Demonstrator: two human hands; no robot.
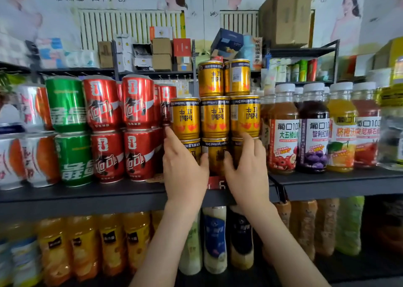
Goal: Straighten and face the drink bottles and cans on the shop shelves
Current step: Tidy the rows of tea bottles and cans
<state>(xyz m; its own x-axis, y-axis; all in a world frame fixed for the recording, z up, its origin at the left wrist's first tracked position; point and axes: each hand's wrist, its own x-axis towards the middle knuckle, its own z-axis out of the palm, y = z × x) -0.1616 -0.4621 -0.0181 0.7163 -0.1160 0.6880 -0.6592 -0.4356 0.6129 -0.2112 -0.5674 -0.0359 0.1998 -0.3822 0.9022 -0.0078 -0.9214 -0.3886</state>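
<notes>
Hands spread on bottom-row gold cans (214, 155): left hand (185, 169) leftward, right hand (248, 171) rightward, middle can between.

Gold cans (214, 116) glossy metal; shelf (87, 194) matt dark.

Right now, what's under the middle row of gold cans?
More gold cans, a bottom row on the shelf. The left hand and right hand cover most of them.

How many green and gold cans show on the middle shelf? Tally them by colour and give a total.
Green cans: 2
Gold cans: 8 (2 top, 3 middle, 3 bottom, partly hidden)
Total: 10
</notes>
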